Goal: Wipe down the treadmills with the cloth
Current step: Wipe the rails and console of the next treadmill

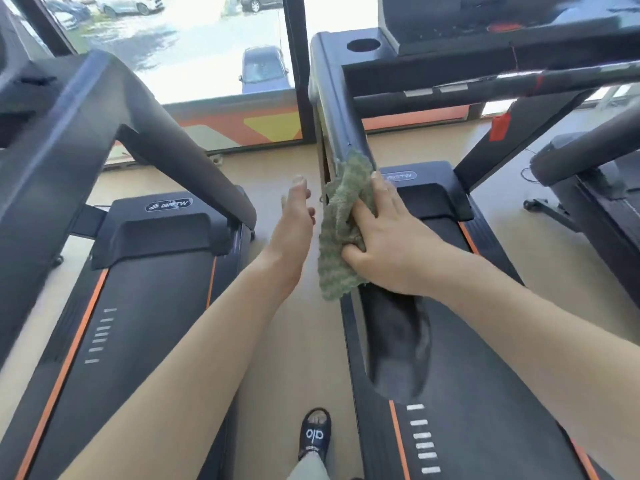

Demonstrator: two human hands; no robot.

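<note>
Two black treadmills with orange trim stand side by side. My right hand (381, 237) grips a green cloth (341, 223) and holds it against the left handrail (341, 109) of the right treadmill (467, 393). Part of the cloth hangs loose below the rail. My left hand (294, 223) hovers just left of that rail with fingers straight, holding nothing. The left treadmill (145, 306) lies under my left forearm, its sloping handrail (166, 126) rising to the upper left.
I stand in the narrow floor aisle (287, 358) between the machines; my sandalled foot (313, 434) shows at the bottom. The right treadmill's console (485, 36) with a cup hole sits top right. A large window (194, 43) lies ahead. Another machine (588, 188) stands far right.
</note>
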